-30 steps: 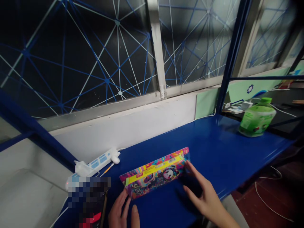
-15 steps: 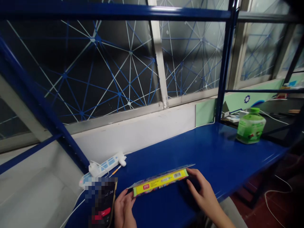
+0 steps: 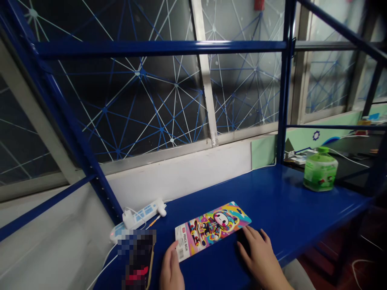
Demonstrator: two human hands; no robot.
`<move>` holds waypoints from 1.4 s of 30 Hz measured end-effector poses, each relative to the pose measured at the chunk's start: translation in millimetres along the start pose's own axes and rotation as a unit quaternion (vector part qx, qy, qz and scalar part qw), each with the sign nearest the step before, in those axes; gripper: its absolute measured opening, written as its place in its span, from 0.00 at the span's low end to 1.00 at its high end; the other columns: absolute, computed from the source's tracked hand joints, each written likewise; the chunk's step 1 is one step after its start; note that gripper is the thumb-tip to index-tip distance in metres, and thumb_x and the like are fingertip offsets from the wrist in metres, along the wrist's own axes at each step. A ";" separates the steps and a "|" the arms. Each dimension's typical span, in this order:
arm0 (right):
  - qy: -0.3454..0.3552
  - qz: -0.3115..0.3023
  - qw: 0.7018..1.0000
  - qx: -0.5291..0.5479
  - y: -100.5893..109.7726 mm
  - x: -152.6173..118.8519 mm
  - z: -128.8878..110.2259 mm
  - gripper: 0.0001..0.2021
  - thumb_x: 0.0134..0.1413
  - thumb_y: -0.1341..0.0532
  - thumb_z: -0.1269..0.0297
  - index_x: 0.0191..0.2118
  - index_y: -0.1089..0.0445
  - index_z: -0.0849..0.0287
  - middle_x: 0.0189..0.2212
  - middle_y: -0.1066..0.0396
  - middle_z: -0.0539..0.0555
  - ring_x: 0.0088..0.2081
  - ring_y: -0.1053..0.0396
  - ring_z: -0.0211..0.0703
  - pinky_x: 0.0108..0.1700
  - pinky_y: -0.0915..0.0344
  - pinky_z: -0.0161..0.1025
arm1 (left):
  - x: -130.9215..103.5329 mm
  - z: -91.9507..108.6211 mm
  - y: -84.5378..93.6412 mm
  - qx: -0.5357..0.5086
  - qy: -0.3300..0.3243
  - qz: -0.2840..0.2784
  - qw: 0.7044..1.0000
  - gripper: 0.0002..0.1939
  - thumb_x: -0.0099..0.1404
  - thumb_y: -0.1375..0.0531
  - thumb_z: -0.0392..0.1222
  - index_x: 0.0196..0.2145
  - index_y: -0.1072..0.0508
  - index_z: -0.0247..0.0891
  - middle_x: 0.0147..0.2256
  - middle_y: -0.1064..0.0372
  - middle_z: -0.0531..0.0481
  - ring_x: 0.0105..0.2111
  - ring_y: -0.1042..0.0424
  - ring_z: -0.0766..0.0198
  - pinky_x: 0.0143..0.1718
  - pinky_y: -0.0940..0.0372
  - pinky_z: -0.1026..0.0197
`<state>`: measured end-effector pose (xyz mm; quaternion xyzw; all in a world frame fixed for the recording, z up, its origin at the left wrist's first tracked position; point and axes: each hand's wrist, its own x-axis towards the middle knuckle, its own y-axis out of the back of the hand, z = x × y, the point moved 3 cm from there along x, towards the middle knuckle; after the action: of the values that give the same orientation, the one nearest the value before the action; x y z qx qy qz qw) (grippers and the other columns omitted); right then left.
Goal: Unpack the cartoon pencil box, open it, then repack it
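Note:
A pencil box (image 3: 211, 230) lies face up on the blue desk, its colourful front showing a cartoon character on a skateboard and a white strip printed "PENCIL BOX". My left hand (image 3: 173, 266) is closed at its lower left end, with some fingers hidden at the edge. At the lower right corner is my right hand (image 3: 260, 251), thumb and fingers apart, the fingertips beside or just touching the box.
Left of my left hand lies a phone (image 3: 140, 262), partly blurred out. Behind it a white power strip (image 3: 145, 215) with plugs and cables rests against the wall. A green bottle (image 3: 320, 169) stands at the desk's right end. Blue metal posts (image 3: 284, 88) frame the desk.
The box has turned from showing its yellow narrow side to lying with its printed front up. My right hand's fingers have loosened from its right end. The view has tilted up.

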<state>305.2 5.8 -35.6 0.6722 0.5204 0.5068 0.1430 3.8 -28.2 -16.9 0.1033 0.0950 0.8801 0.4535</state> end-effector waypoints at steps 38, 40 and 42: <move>0.084 -0.108 0.990 -0.035 10.3 39.5 -8.0 0.23 0.61 0.41 0.58 0.61 0.33 0.48 0.65 0.37 0.54 0.66 0.43 0.59 0.65 0.49 0.65 | -6.8 12.7 -1.6 0.076 -0.154 0.034 0.985 0.17 0.60 0.45 0.53 0.38 0.25 0.40 0.34 0.26 0.44 0.35 0.26 0.52 0.40 0.31 0.50; 0.081 -0.093 0.991 -0.049 5.9 38.3 -13.9 0.24 0.59 0.39 0.59 0.61 0.33 0.50 0.64 0.37 0.56 0.65 0.42 0.61 0.65 0.49 0.66 | -18.1 25.0 -9.0 0.092 -0.201 0.037 0.975 0.14 0.61 0.44 0.50 0.36 0.23 0.42 0.39 0.26 0.42 0.42 0.28 0.50 0.49 0.35 0.47; 0.082 -0.082 0.991 -0.061 2.7 38.0 -21.4 0.25 0.57 0.37 0.60 0.61 0.32 0.52 0.63 0.36 0.57 0.64 0.40 0.63 0.64 0.46 0.66 | -28.9 41.7 -19.4 0.132 -0.257 0.031 0.957 0.12 0.64 0.45 0.47 0.37 0.22 0.45 0.44 0.25 0.41 0.48 0.30 0.47 0.57 0.41 0.42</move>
<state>286.8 29.6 -3.9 0.5733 0.5522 0.5773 0.1819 46.5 -37.7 15.3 0.3878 0.0872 0.8173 0.4171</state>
